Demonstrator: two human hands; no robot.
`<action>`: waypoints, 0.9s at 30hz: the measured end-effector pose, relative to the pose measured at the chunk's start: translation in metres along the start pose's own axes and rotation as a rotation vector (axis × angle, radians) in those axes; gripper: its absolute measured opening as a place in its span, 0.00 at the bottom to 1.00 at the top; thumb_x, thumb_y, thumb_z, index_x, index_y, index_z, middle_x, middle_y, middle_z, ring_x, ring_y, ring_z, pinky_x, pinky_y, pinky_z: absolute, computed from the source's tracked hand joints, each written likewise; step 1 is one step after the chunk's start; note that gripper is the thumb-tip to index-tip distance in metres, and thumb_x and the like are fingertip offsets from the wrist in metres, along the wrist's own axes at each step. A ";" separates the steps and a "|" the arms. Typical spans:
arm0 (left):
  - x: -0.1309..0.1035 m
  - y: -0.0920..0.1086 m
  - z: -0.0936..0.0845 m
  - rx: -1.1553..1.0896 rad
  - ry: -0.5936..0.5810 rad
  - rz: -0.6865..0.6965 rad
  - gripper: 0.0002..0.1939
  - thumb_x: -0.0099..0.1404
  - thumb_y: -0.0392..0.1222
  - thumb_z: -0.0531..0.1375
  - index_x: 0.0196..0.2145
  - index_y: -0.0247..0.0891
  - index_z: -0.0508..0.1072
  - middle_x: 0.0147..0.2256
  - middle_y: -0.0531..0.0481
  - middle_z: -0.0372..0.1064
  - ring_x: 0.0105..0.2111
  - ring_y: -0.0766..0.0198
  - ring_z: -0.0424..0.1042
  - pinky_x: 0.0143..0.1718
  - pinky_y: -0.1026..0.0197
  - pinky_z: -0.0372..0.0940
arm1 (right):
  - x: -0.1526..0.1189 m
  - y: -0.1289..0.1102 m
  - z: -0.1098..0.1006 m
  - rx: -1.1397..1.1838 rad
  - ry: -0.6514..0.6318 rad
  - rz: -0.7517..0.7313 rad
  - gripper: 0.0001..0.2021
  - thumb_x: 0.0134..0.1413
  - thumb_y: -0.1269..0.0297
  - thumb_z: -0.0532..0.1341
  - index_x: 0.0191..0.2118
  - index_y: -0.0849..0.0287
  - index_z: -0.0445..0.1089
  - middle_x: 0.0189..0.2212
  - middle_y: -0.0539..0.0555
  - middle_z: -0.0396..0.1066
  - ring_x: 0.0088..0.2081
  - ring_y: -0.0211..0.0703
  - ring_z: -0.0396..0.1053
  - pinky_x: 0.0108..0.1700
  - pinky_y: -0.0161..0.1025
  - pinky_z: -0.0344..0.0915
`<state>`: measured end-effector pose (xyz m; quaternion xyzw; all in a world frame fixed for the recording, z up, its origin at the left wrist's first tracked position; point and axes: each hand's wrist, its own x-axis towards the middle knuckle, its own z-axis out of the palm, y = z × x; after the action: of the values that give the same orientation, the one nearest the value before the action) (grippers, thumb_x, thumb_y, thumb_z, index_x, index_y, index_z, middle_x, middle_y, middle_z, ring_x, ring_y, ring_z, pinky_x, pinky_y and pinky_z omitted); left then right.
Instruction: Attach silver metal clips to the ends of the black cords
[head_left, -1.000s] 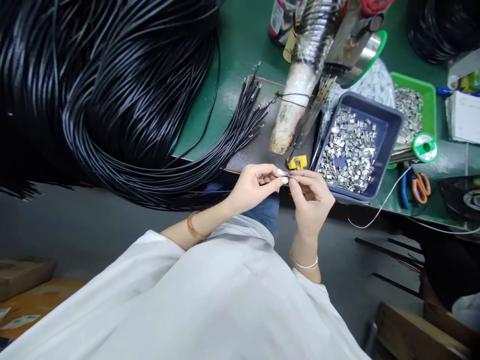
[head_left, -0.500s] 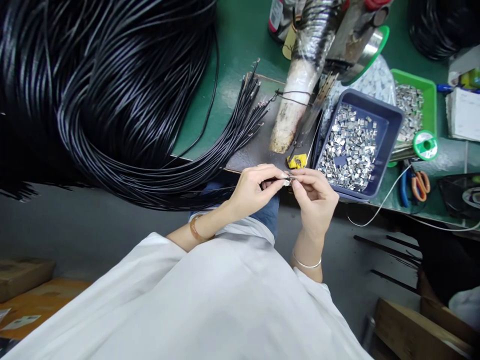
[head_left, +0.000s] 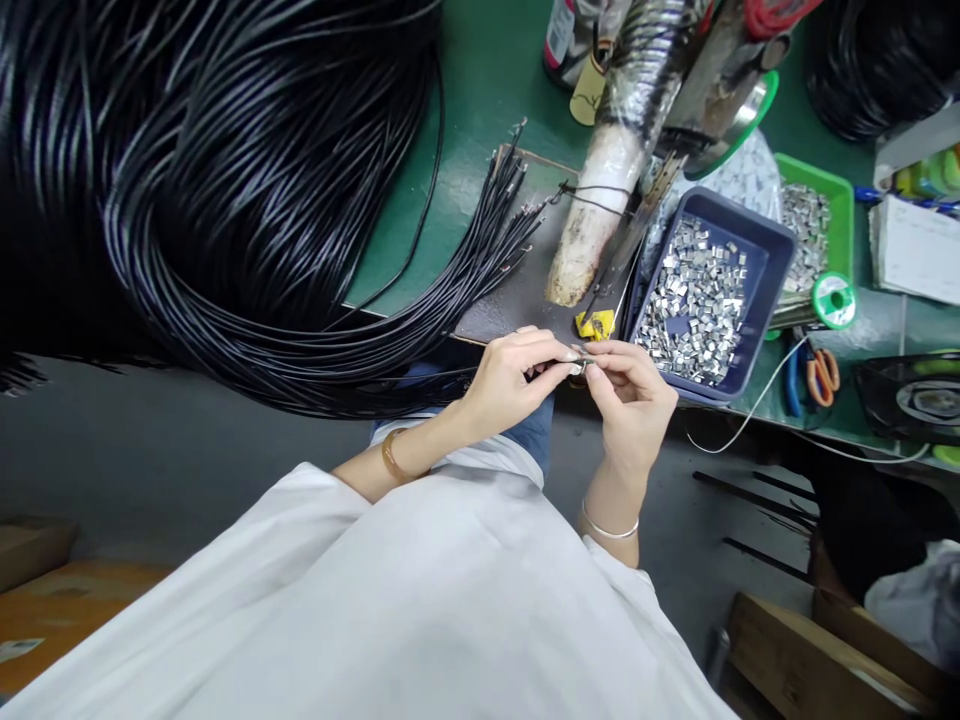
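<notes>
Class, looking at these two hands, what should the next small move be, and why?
Probably a gentle nudge to align the small silvery metal piece, since the bare left hand and bare right hand pinch close together around it; its exact fit is too small to see.

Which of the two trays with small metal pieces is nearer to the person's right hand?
The dark blue tray: its near end lies just beside the right hand, while the green tray stands farther away, beyond it.
</notes>
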<state>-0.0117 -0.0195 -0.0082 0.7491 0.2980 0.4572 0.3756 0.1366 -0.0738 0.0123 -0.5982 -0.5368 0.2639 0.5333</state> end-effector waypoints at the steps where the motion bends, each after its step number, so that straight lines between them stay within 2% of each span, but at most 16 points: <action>1: 0.000 0.000 0.001 0.065 -0.004 0.045 0.10 0.69 0.39 0.55 0.34 0.35 0.75 0.28 0.49 0.72 0.29 0.66 0.65 0.35 0.62 0.60 | 0.000 -0.002 -0.001 -0.024 -0.006 -0.010 0.03 0.53 0.68 0.64 0.34 0.55 0.75 0.38 0.51 0.74 0.41 0.38 0.75 0.41 0.37 0.75; 4: -0.001 0.002 0.002 0.258 -0.067 0.114 0.14 0.71 0.38 0.50 0.32 0.35 0.73 0.27 0.47 0.70 0.30 0.64 0.66 0.37 0.59 0.60 | 0.000 -0.008 -0.003 -0.148 -0.006 -0.049 0.03 0.52 0.69 0.64 0.34 0.55 0.75 0.39 0.51 0.74 0.42 0.39 0.75 0.42 0.40 0.75; 6: -0.002 0.006 0.001 0.220 -0.115 0.066 0.14 0.71 0.38 0.49 0.32 0.35 0.72 0.28 0.46 0.71 0.31 0.64 0.67 0.36 0.60 0.61 | 0.000 -0.009 -0.003 -0.138 -0.004 -0.044 0.02 0.53 0.68 0.64 0.33 0.55 0.74 0.39 0.52 0.74 0.42 0.40 0.76 0.44 0.42 0.76; 8: -0.002 0.011 -0.001 0.008 -0.137 -0.065 0.13 0.71 0.40 0.50 0.31 0.35 0.70 0.28 0.48 0.70 0.29 0.67 0.68 0.33 0.63 0.61 | 0.001 -0.006 -0.002 -0.016 -0.017 -0.007 0.00 0.52 0.67 0.65 0.32 0.56 0.73 0.40 0.52 0.74 0.42 0.40 0.76 0.46 0.42 0.76; 11: 0.000 0.015 -0.007 -0.425 -0.139 -0.375 0.14 0.69 0.45 0.54 0.29 0.35 0.68 0.23 0.53 0.68 0.18 0.74 0.62 0.22 0.68 0.57 | 0.002 0.000 0.003 0.119 -0.036 0.040 0.02 0.52 0.66 0.65 0.31 0.57 0.73 0.40 0.51 0.73 0.41 0.40 0.77 0.44 0.42 0.76; 14: 0.006 0.012 -0.012 -0.706 -0.129 -0.556 0.15 0.64 0.50 0.61 0.31 0.33 0.71 0.22 0.53 0.70 0.14 0.77 0.56 0.16 0.68 0.51 | 0.003 0.002 0.009 0.029 0.072 -0.014 0.02 0.54 0.66 0.64 0.34 0.56 0.74 0.40 0.52 0.73 0.42 0.40 0.76 0.42 0.41 0.76; 18: 0.013 0.004 -0.011 -0.803 -0.038 -0.599 0.13 0.58 0.47 0.67 0.31 0.31 0.77 0.20 0.54 0.68 0.18 0.76 0.59 0.21 0.69 0.56 | 0.003 -0.005 0.011 -0.103 0.287 -0.182 0.06 0.61 0.65 0.58 0.39 0.53 0.72 0.40 0.52 0.74 0.43 0.40 0.75 0.42 0.43 0.76; 20: 0.015 0.001 -0.008 -0.802 0.006 -0.608 0.12 0.55 0.45 0.68 0.30 0.32 0.78 0.22 0.53 0.70 0.22 0.74 0.64 0.26 0.68 0.61 | 0.002 -0.007 0.011 -0.127 0.293 -0.260 0.07 0.62 0.66 0.56 0.41 0.52 0.70 0.40 0.51 0.75 0.41 0.40 0.76 0.42 0.45 0.77; 23: 0.017 -0.001 -0.005 -0.783 0.022 -0.601 0.11 0.53 0.43 0.69 0.29 0.32 0.78 0.27 0.50 0.74 0.27 0.71 0.70 0.33 0.66 0.65 | -0.001 -0.006 0.012 -0.274 0.241 -0.417 0.06 0.57 0.69 0.61 0.39 0.50 0.71 0.38 0.49 0.76 0.39 0.40 0.76 0.41 0.44 0.76; 25: 0.018 0.000 -0.005 -0.775 0.019 -0.602 0.10 0.53 0.42 0.69 0.28 0.32 0.77 0.26 0.52 0.73 0.26 0.72 0.69 0.32 0.66 0.65 | -0.001 -0.003 0.013 -0.364 0.217 -0.480 0.07 0.54 0.70 0.64 0.38 0.50 0.72 0.37 0.48 0.77 0.38 0.40 0.76 0.42 0.44 0.76; 27: 0.019 0.001 -0.006 -0.779 0.016 -0.611 0.08 0.53 0.41 0.68 0.26 0.32 0.75 0.24 0.54 0.71 0.24 0.74 0.66 0.30 0.68 0.63 | 0.000 0.001 0.014 -0.365 0.216 -0.447 0.06 0.55 0.70 0.63 0.38 0.51 0.72 0.36 0.49 0.77 0.39 0.40 0.76 0.42 0.43 0.76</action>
<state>-0.0090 -0.0032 0.0030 0.4280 0.3138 0.4093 0.7422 0.1238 -0.0688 0.0074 -0.5758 -0.6337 -0.0262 0.5159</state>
